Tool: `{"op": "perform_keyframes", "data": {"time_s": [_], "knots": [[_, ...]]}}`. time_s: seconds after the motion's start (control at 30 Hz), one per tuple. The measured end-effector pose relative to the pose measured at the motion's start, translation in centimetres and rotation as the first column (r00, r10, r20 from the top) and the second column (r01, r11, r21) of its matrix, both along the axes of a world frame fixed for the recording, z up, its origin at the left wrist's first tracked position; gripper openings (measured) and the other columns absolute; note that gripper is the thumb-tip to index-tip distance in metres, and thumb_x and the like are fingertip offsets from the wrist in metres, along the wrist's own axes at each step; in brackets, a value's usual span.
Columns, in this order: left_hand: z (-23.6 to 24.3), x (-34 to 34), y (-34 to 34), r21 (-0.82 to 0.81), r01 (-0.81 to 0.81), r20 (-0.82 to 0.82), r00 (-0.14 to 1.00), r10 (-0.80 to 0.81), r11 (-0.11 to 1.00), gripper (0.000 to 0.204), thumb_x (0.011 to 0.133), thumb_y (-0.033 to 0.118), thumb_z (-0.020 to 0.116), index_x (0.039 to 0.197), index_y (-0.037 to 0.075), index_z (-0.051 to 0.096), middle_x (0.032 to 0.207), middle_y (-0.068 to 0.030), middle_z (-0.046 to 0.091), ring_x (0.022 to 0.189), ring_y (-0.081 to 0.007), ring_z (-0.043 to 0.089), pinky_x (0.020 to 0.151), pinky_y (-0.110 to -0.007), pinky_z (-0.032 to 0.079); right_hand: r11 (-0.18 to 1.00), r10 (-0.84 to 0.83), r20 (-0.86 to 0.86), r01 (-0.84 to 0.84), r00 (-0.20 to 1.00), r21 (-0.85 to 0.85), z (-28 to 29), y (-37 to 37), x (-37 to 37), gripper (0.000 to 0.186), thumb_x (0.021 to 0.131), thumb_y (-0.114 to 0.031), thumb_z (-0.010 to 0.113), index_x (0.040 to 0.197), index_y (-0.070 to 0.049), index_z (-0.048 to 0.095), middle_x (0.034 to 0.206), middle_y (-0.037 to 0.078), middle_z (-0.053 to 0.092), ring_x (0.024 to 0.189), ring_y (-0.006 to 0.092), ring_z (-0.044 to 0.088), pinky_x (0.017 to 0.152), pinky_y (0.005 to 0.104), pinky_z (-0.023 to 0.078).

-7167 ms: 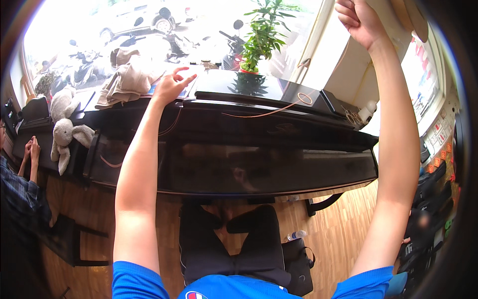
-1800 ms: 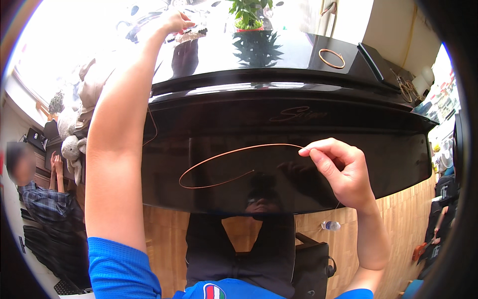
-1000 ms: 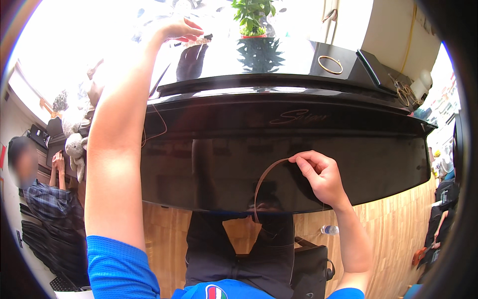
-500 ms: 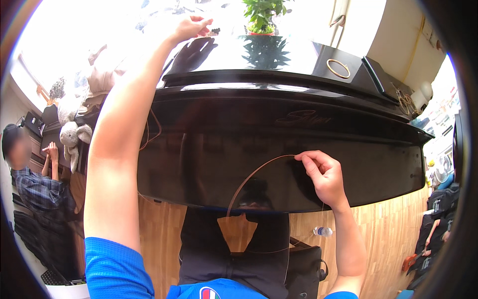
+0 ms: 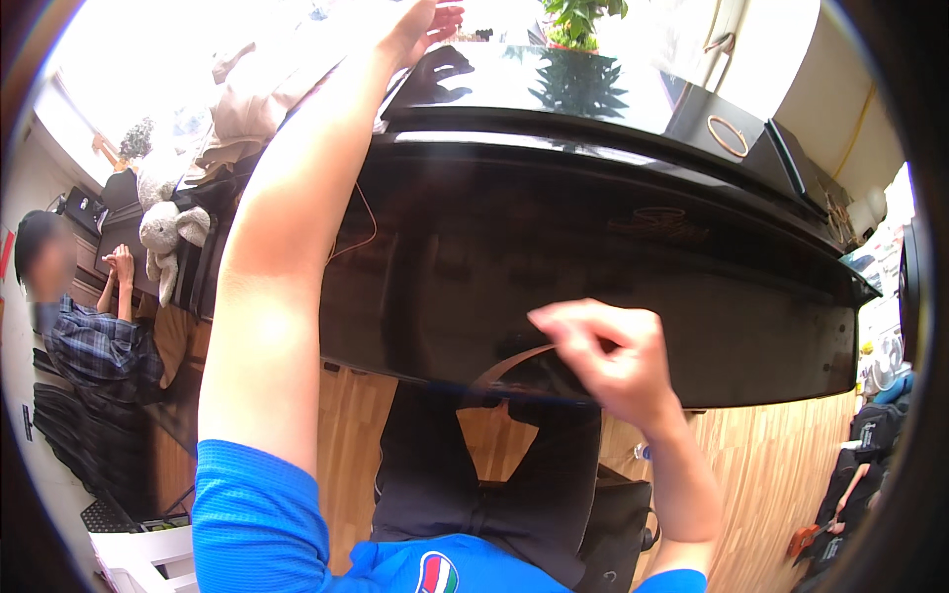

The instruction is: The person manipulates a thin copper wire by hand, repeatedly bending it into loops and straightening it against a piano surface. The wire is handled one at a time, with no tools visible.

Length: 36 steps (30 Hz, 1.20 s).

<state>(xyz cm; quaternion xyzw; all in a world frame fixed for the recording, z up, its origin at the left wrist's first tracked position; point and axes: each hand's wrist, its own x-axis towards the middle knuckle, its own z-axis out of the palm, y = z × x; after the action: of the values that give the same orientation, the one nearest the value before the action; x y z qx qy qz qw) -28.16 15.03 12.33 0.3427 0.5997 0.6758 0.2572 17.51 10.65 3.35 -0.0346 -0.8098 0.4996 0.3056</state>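
Observation:
My left hand (image 5: 425,30) reaches to the back of a glossy black piano (image 5: 445,287), fingers curved and apart, beside small objects (image 5: 474,36) too small and washed out to make out. My right hand (image 5: 603,351), blurred, pinches a thin copper-coloured wire (image 5: 514,363) that arcs down before the piano's front panel. Another thin wire (image 5: 371,222) hangs beside my left forearm. A coiled ring of wire (image 5: 741,148) lies on the piano top at the right, and a potted green plant (image 5: 578,20) stands behind it.
At left a person (image 5: 84,341) sits with hands together, beside a grey plush rabbit (image 5: 158,232), beige cloth (image 5: 247,109) and a white chair (image 5: 148,553). A black bag (image 5: 618,534) lies beside my legs. Bags (image 5: 875,430) and other people's limbs are at far right.
My left hand has moved further back and rightward. My right hand, still pinching the wire, has swung leftward, and the view has shifted.

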Motion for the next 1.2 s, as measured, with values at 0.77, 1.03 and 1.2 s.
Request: {"op": "perform_keyframes", "data": {"time_s": [0.77, 1.03, 1.2], "knots": [[7.9, 1.0, -3.3, 0.139, -0.025, -0.034, 0.999, 0.03, 0.99, 0.048, 0.1, 0.048, 0.055, 0.124, 0.007, 0.061, 0.12, -0.0119, 0.065, 0.109, -0.0202, 0.062, 0.095, -0.033, 0.048, 0.868, 0.292, 0.03, -0.252, 0.956, -0.427, -3.8, -8.2, -21.4, 0.036, 0.101, -0.03, 0.06, 0.087, 0.0, 0.073, 0.059, -0.001, 0.05, 0.057, 0.0077, 0.041, 0.055, 0.0293, 0.034], [4.9, 13.5, -23.5, -0.079, -0.49, -0.789, 0.563, 0.246, 0.868, 0.043, 0.097, 0.042, 0.065, 0.086, 0.001, 0.073, 0.071, -0.0037, 0.066, 0.065, -0.0078, 0.058, 0.063, -0.027, 0.047, 0.781, 0.39, -0.005, -0.334, 0.921, -0.528, -2.7, -8.2, -20.9, 0.036, 0.102, -0.03, 0.06, 0.089, 0.001, 0.073, 0.059, -0.007, 0.045, 0.056, 0.0038, 0.035, 0.052, 0.0257, 0.027], [-2.3, 15.7, -28.0, -0.49, -0.394, -0.667, 0.744, -0.044, 0.777, 0.044, 0.094, 0.042, 0.065, 0.088, -0.001, 0.074, 0.068, -0.0048, 0.067, 0.064, -0.0094, 0.059, 0.064, -0.028, 0.049, 0.79, 0.412, -0.073, -0.395, 0.908, -0.468, -3.3, -8.7, -20.8, 0.033, 0.103, -0.029, 0.06, 0.095, 0.0, 0.074, 0.063, -0.008, 0.048, 0.058, 0.0017, 0.037, 0.052, 0.0218, 0.029]]}}
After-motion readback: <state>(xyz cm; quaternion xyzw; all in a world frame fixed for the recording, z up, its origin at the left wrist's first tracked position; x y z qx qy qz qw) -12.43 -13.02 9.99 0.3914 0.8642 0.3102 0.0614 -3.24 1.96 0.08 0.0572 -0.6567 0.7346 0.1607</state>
